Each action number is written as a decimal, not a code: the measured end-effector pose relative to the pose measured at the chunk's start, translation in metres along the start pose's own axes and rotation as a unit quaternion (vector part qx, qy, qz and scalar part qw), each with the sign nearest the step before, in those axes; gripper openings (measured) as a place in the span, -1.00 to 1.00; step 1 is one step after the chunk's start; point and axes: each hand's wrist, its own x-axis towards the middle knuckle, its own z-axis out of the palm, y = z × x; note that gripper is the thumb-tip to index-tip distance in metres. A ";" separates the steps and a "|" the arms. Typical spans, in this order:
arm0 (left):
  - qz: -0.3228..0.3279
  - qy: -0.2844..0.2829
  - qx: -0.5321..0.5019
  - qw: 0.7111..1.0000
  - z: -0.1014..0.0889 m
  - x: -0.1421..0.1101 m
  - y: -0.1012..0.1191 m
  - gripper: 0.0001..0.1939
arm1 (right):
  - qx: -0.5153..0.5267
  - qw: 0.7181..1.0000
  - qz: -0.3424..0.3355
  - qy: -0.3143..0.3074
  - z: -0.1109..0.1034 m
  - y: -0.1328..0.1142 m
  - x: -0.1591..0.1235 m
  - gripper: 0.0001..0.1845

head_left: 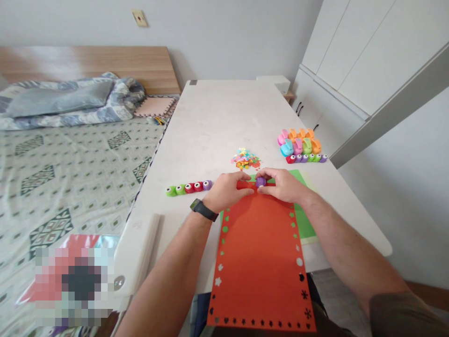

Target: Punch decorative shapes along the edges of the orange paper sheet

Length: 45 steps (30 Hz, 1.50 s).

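A sheet of orange-red paper (259, 252) runs from the table over its near edge, with small shapes cut out along its borders. My left hand (229, 189) grips the far left part of this sheet, thumb on top and the other fingers at its far edge. My right hand (282, 185) is closed around a purple craft punch (261, 182) at the sheet's far edge. Green paper (306, 220) lies partly under the orange-red sheet. Beyond both hands sits a small heap of colourful paper cutouts (245, 159).
A row of small punches (189, 187) stands left of my left hand. More small punches (305, 159) and several larger lever punches (298, 142) stand at the right. A white device (136, 252) lies along the table's left edge. A bed (87, 173) adjoins the left side.
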 end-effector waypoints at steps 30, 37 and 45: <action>-0.021 0.003 -0.011 1.000 -0.003 -0.015 0.009 -0.74 | 0.181 0.977 0.039 0.105 -0.004 0.017 0.010 -0.60; -0.023 0.005 0.012 1.000 0.003 -0.016 0.005 -0.77 | 0.264 0.955 0.071 0.111 -0.005 0.018 0.013 -0.49; -0.012 0.005 0.036 0.999 0.007 -0.016 0.003 -0.78 | 0.363 0.918 0.118 0.107 -0.006 0.021 0.016 -0.46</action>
